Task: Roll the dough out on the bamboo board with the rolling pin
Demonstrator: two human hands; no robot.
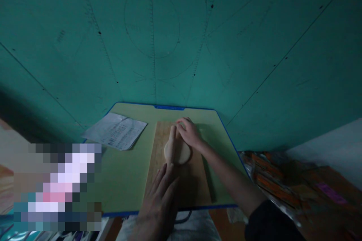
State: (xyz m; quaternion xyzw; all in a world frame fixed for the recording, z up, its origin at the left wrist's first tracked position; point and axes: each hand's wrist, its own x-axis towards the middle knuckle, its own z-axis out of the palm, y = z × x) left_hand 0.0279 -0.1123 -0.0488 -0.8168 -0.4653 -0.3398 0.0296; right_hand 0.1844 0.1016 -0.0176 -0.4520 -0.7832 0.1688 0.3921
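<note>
A pale rolling pin point(171, 139) lies lengthwise across a round of flattened dough point(183, 153), left of the round's middle. The dough rests on a wooden board point(195, 188). My left hand point(161, 192) is at the pin's near end, its fingers stretched forward and laid over that end. At the far end my right hand point(189, 131) has its thumb and fingertips bent against the pin. The wrist is above the board's right edge. My left palm and the pin's nearest tip are hidden.
The board sits on a pale green folding table point(121, 177) with a blue rim. A printed sheet of paper point(117, 131) lies at the table's left, partly over the edge. Behind rises a green wall point(169, 37) with pencil marks. Boxes in plastic point(271, 184) are stacked on the right.
</note>
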